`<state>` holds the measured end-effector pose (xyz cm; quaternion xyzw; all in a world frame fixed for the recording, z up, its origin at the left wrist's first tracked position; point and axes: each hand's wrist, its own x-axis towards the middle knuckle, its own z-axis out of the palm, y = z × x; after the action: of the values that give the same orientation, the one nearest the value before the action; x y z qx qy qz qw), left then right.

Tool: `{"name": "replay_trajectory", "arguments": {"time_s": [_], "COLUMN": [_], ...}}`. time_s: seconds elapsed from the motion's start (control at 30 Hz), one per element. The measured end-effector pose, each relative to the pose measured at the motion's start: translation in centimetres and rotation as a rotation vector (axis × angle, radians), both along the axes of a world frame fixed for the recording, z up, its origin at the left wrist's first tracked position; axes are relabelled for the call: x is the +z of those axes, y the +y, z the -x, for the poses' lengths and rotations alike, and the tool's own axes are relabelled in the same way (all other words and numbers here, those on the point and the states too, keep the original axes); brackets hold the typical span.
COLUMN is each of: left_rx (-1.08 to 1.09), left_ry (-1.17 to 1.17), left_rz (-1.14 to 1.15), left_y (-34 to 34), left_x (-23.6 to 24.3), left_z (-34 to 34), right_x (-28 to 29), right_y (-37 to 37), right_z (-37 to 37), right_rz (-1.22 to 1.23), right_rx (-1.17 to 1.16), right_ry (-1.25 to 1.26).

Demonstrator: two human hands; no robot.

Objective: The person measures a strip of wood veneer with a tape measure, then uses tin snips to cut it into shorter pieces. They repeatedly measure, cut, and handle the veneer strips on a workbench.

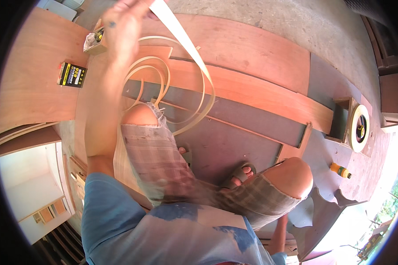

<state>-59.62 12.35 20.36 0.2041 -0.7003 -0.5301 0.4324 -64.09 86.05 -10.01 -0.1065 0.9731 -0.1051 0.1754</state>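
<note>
My left hand (126, 28) is raised at the top left, its fingers closed on a long pale edging strip (181, 35). From there the strip runs down to the right and bends into a wide loop beside my knee. More thin loops of strip (167, 81) curl between my left forearm and the floor boards. Below them lies a long reddish-brown wooden board (247, 95). On my right, only the forearm shows beside my bent leg; the hand itself is hidden by the leg.
A black-and-yellow tin (72, 74) lies on a plywood panel at the left, near a small open box (96, 42) of odds and ends. To the right are a wooden box frame (340, 119), a pale roll (360, 128) and a yellow bottle (340, 170).
</note>
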Motion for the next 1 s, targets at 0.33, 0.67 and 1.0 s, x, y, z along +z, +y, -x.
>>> {"name": "replay_trajectory", "arguments": {"time_s": [0.33,0.67,1.0], "left_rx": [-0.092,-0.148,0.021], "left_ry": [0.062,-0.349,-0.590], "left_rz": [-0.368,-0.395,-0.266], "left_y": [-8.9,-7.1,-9.3], "left_x": [-0.4,-14.4,-21.6], "left_z": [3.5,3.6,6.2], "right_x": [-2.9,1.6,10.1], "right_y": [0.6,-4.7,-2.2], "right_z": [-16.3,-15.4,-10.0], "right_rz": [-0.140,-0.093,0.786], "right_rx": [-0.498,-1.014,-1.031], "right_ry": [-0.045,-0.285,-0.059]}}
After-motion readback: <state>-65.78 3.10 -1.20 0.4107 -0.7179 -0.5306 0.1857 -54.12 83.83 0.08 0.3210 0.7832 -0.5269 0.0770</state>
